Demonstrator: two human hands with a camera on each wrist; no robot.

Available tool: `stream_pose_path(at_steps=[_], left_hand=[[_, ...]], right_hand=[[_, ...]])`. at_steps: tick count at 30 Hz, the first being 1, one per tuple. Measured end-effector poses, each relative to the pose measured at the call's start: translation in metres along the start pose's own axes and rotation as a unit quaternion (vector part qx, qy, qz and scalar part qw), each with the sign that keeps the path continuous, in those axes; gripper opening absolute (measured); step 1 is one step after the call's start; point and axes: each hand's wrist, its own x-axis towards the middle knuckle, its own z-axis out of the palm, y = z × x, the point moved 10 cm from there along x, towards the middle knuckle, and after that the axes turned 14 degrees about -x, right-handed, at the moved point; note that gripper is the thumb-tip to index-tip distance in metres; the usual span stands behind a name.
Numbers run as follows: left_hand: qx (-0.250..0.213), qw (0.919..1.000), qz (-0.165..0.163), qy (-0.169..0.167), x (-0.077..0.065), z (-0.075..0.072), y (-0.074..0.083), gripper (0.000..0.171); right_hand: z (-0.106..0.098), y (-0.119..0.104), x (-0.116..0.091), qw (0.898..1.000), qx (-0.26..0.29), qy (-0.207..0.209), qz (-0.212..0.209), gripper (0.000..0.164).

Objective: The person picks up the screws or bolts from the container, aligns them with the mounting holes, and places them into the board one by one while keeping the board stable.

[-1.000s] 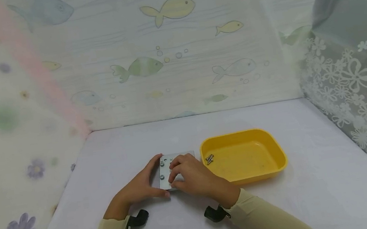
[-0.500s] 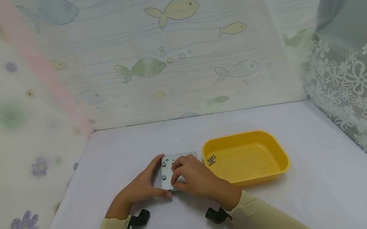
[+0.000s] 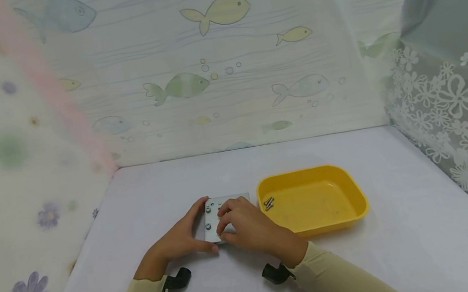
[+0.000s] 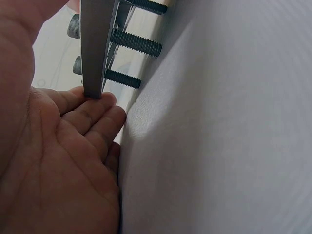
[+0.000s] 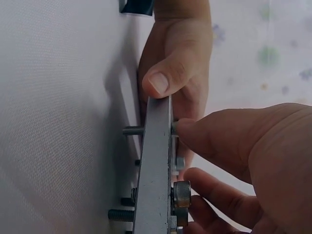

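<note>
A flat metal plate point(image 3: 213, 219) lies in front of me, several socket-head screws point(image 4: 136, 42) passing through it with their threaded ends poking out underneath. My left hand point(image 3: 179, 238) grips the plate from its left side, thumb at the near edge and fingers at the far edge. Over the plate's near part, my right hand point(image 3: 249, 223) pinches a screw point(image 5: 132, 130) close to the near edge. Its thumb point(image 5: 209, 134) is against the screw's head in the right wrist view. That hand hides much of the plate's right half in the head view.
A yellow tray point(image 3: 313, 229) stands just right of the plate, with several loose screws point(image 3: 269, 203) at its left end. The white-covered table point(image 3: 184, 178) ends at a fish-print curtain point(image 3: 235, 91) behind. Each wrist wears a black camera mount point(image 3: 274, 274).
The head view shifts slightly. Both hands stay at the same places on the plate, and the right fingers look almost unchanged at the screw.
</note>
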Motion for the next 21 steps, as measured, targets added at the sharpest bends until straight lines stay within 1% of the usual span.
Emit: stream_pose_path(at_steps=[5,9,14,21], left_hand=[[0.003,1.0000,0.001,0.001,-0.001,0.000,0.001,0.130],[-0.003,1.0000,-0.003,0.001,-0.001,0.001,0.001,0.130],[0.001,1.0000,-0.003,0.002,0.000,0.001,-0.001,0.130],[0.016,0.9997,-0.015,0.007,0.002,0.000,-0.006,0.133]], right_hand=[[-0.002,-0.001,0.000,1.000,0.005,-0.011,-0.003,0.008],[-0.009,0.001,-0.001,1.000,0.013,-0.017,-0.008,0.009],[-0.020,0.010,0.000,0.999,0.032,-0.025,-0.001,0.011],[-0.032,0.027,0.001,0.998,0.047,-0.030,0.021,0.011]])
